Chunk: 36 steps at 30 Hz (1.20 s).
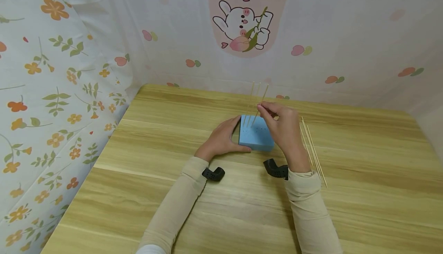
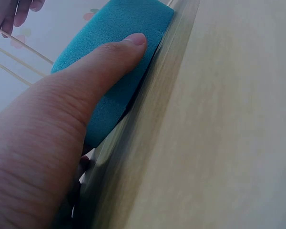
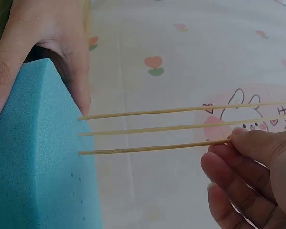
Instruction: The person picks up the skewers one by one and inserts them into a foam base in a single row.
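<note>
Blue rectangular foam block [image 1: 257,138] sits mid-frame; the left hand [image 1: 222,137] grips it, the right hand [image 1: 284,126] pinches a thin tan wooden stick [image 3: 152,149].

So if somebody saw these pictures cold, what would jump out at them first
Probably the bright blue block on the wooden table, gripped by the left hand, with three thin sticks rising from it. The right hand pinches one of them. Beyond, a cartoon rabbit decorates the pale cloth behind the table.
</note>
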Tool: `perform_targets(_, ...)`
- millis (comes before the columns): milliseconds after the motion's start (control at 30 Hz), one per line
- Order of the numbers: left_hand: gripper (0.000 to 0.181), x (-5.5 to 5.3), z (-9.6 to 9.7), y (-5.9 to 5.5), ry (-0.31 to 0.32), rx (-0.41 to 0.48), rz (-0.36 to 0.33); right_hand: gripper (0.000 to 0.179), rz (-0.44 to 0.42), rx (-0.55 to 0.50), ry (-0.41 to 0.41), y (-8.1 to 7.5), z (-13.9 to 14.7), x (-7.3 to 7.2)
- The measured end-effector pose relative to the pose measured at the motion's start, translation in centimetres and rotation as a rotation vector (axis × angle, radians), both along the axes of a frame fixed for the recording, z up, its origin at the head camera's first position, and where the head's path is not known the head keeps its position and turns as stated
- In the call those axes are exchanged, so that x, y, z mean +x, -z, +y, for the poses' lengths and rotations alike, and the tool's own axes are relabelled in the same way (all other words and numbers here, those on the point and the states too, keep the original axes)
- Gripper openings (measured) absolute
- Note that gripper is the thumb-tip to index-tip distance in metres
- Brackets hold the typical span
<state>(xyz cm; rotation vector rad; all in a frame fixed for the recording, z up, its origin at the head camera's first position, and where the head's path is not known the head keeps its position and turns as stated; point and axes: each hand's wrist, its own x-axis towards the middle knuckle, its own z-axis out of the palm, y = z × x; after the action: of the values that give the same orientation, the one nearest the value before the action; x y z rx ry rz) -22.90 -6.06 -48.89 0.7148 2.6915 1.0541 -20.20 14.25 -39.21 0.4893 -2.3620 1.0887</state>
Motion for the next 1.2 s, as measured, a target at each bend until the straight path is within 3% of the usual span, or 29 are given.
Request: perform_targets(1200, 0.125, -0.03, -0.02, 0.12, 0.006, 0.000, 0.004, 0.020, -0.033, 0.055, -0.016, 0.95, -0.04, -0.32)
